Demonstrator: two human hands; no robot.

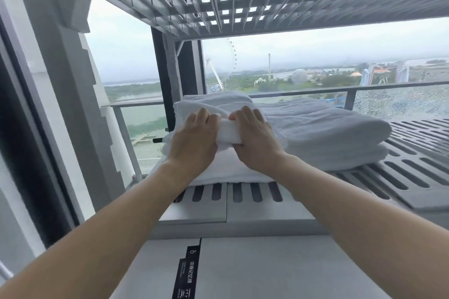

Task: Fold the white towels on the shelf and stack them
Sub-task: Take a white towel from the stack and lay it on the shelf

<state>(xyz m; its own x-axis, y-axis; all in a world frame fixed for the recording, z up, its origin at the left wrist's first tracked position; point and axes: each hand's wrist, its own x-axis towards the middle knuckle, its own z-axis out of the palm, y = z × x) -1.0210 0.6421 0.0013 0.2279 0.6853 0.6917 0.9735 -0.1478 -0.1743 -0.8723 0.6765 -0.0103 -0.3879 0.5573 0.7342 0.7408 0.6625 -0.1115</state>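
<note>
White towels lie on a grey slotted shelf (413,172). A small white towel (230,131) sits bunched on top of the left pile (218,172), and both hands grip it. My left hand (194,138) holds its left side, my right hand (255,138) holds its right side, with the thumbs nearly touching. To the right lies a stack of folded white towels (328,133), two thick layers high. Behind my hands another folded towel (213,101) rests at the back of the shelf.
A second slotted shelf (243,2) hangs close overhead. The shelf's left post (60,80) stands beside a window frame. A white box with a black label (187,274) sits below the shelf's front edge. Behind is a glass balcony railing (388,94).
</note>
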